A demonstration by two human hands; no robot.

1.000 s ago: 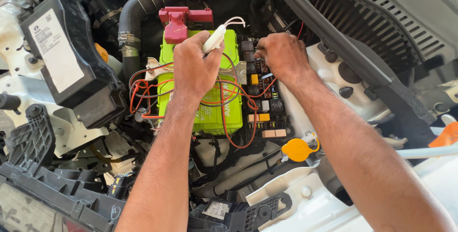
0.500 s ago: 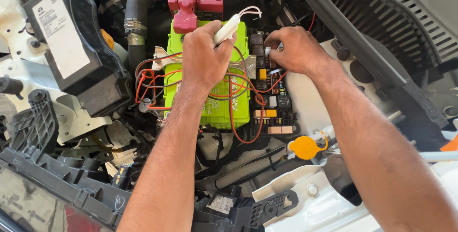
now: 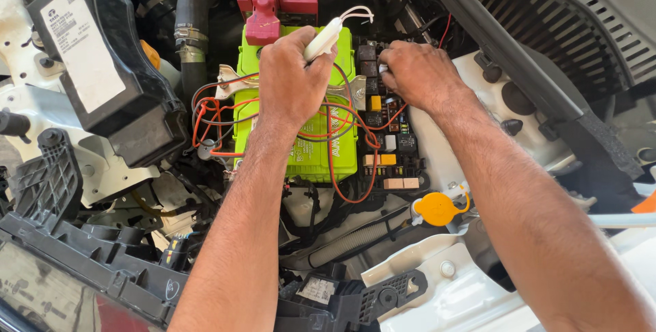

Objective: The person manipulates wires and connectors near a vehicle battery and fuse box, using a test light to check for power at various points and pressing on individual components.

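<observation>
The left hand [image 3: 294, 79] grasps a small white connector [image 3: 322, 38] with thin white wires, holding it over the far part of the bright green battery [image 3: 307, 147]. The right hand [image 3: 417, 72] has moved a little to the left since a second ago and now presses its fingertips into the open fuse box [image 3: 389, 141] (whether they pinch anything, I cannot tell). The work seems now centred on the fuses, just right of the battery.
</observation>
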